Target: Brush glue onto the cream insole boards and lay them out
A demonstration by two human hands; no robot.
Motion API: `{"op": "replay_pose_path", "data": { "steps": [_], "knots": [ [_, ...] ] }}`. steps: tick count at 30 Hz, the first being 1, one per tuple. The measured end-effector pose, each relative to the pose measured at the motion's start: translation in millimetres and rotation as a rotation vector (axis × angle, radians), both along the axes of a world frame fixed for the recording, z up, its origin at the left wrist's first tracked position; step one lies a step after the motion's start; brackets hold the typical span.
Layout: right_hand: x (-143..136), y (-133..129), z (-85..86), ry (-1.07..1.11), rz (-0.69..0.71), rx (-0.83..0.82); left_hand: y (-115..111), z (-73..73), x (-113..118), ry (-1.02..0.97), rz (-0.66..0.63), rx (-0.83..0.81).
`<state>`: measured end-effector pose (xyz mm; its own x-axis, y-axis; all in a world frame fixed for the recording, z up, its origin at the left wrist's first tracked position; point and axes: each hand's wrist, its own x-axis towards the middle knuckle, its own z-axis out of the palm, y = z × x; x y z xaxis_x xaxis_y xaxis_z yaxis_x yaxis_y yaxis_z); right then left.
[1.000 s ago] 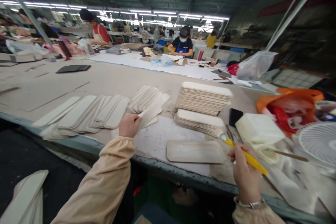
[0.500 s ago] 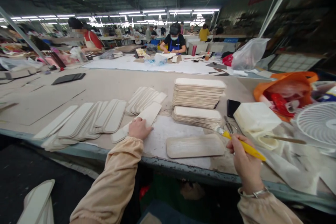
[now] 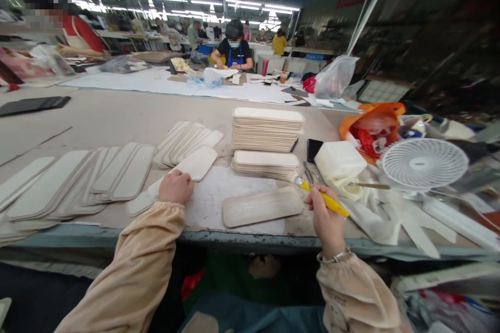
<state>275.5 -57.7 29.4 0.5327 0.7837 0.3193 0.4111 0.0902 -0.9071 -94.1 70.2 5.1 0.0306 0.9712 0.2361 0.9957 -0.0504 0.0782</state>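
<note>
At the near edge: in the head view, a beige worktable (image 3: 94, 112) spreads out before the person.
Left hand (image 3: 176, 187): fingers curl down over a pale strip (image 3: 201, 161); its fingertips are hidden, so whether it grips or merely rests cannot be told.
Right hand (image 3: 327, 218): wraps round the yellow handle of a brush (image 3: 336, 206), bristles pointing away from the body.
Streaked strip (image 3: 261, 207): lies at a slant, partly on white paper (image 3: 205, 203), between both hands and apart from the left one.
Stacks: a tall stack (image 3: 265, 130) stands just behind a low stack (image 3: 265, 162); the bristles are near the low one's right end, contact unclear.
Overlapping strips (image 3: 86, 182): spread to the left of the left hand.
Step in hand: apparently handling one strip while the brush waits.
Next move: lifting that strip would call for parting it from its neighbours and keeping the bristles off both stacks.
</note>
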Motion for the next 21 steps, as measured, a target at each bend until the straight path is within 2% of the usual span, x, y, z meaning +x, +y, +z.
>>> {"op": "replay_pose_path", "data": {
  "steps": [2, 4, 6, 8, 10, 14, 18, 21],
  "knots": [
    [0, 0, 0.1, 0.008, -0.027, 0.019, -1, 2.9, -1, -0.042, 0.004, 0.061],
    [-1, 0, 0.8, 0.034, -0.048, 0.049, -4, 8.2, -3, -0.163, -0.023, 0.191],
    [-3, -1, 1.4, 0.072, -0.037, 0.081, -12, 15.4, -2, -0.349, -0.087, 0.343],
    [-5, 0, 1.0, 0.124, -0.002, 0.1, -22, 23.4, 3, -0.512, -0.193, 0.419],
    [-7, 1, -0.7, 0.203, 0.051, 0.101, -35, 30.5, 15, -0.612, -0.344, 0.382],
    [-10, 2, -5.1, 0.455, 0.211, 0.062, -56, 35.7, 49, -0.667, -0.681, 0.176],
    [-12, 3, -10.7, 0.642, 0.319, 0.01, -66, 26.5, 76, -0.668, -0.873, 0.03],
    [-11, 6, -18.6, 0.568, 0.292, 0.032, -69, 17.2, 86, -0.699, -1.005, -0.052]
  ]
}}
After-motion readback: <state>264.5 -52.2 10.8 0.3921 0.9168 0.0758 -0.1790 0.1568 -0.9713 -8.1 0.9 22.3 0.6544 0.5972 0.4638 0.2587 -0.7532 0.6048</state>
